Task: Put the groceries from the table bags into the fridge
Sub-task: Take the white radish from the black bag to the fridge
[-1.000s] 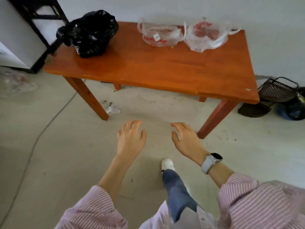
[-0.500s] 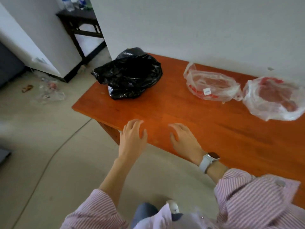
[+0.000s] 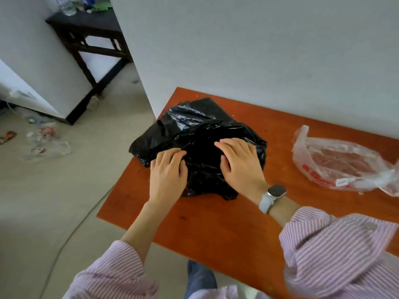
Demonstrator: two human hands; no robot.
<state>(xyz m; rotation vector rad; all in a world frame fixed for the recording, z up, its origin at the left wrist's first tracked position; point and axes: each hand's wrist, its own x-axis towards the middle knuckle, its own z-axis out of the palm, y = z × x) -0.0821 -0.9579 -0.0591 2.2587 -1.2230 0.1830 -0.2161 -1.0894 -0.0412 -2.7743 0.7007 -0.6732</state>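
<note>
Both hands on the black bag [image 3: 194,130], which sits at the left end of the table [image 3: 216,223], near the wall corner. Left hand [image 3: 167,175] lies on the bag's near-left side, fingers bent at the tips into the plastic; whether they pinch a fold I cannot tell. Right hand [image 3: 240,162] lies flatter on top, fingers spread and only slightly curved, pressing the film, nothing gripped that shows. Bag looks closed or bunched; contents hidden. A clear bag [image 3: 336,160] with reddish contents, probably meat, lies well apart at the right, untouched. A white appliance [image 3: 28,98], possibly the fridge, stands at far left across the floor; no door or interior shows. Judgement: task at its very start. Nothing out of a bag, nothing visibly carried or stowed. Step in hand looks like finding the black bag's mouth to open it. Left to do: open it, take items out, carry them over, repeat for the clear bag
</note>
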